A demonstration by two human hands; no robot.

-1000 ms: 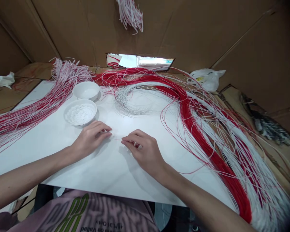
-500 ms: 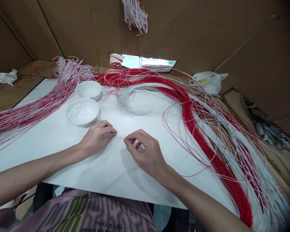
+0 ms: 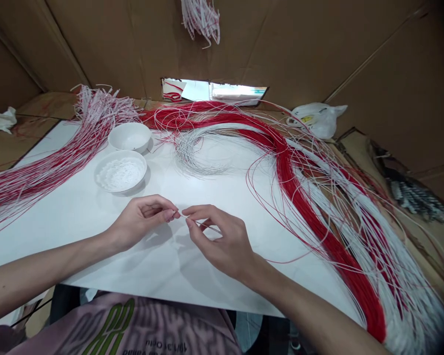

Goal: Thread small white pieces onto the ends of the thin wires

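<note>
- The thin strand [image 3: 209,227] is right between the two hands, up off the white table top [image 3: 163,276].
- It lies longways from hand to hand. One end points at the fingertips of the left hand [image 3: 177,214]; from there it runs right, into the right hand [image 3: 187,218], dipping a little toward the person.
- The right hand pinches the strand between thumb and first finger. Those two make a round hole, and the strand crosses it.
- The left hand is pinched small, thumb to first finger, with the other fingers curled in. A tiny white bit [image 3: 181,213] shows at this pinch; it is too small to tell what it is.
- The two sets of fingertips are just beside each other. Both arms come in from the person's side and lean toward the middle.
- Past the left hand, a bit to its left, sits a bowl of white bits [image 3: 136,185], with a second bowl [image 3: 129,136] right behind.
- Straight past the hands is a curl of white strands [image 3: 187,155].
- To the right of the right hand, a fat red bundle [image 3: 303,202] bends round toward the person.
</note>
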